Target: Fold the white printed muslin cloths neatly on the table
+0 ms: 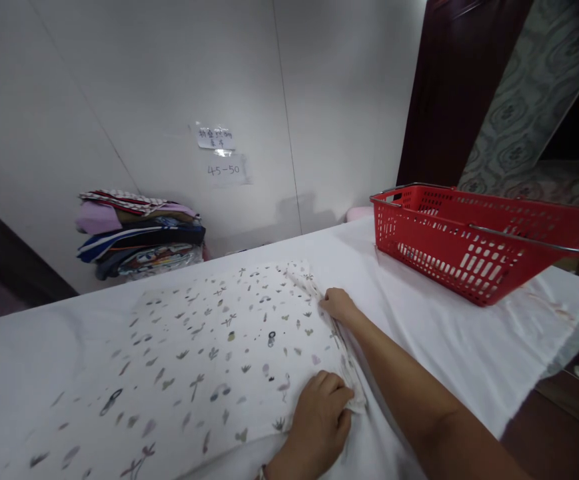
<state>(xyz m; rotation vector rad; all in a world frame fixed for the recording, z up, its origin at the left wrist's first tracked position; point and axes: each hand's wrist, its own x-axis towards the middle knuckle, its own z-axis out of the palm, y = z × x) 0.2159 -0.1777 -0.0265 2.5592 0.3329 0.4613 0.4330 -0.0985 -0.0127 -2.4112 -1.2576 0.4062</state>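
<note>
A white cloth [209, 353] printed with small palms, flamingos and sunglasses lies spread over the white-covered table, its right edge bunched into a narrow fold. My left hand [320, 410] is closed on the near right corner of that fold, thumb and fingers pinching the fabric. Farther up the same edge, my right hand [340, 305] has its fingers curled round the bunched cloth. The fingertips of the right hand are partly hidden by the fabric.
A red plastic basket [429, 233] with metal handles stands on the table [419, 347] at the right. Folded clothes [142, 230] are stacked beyond the far left edge, against a white wall. Two paper notes [226, 169] are taped to the wall.
</note>
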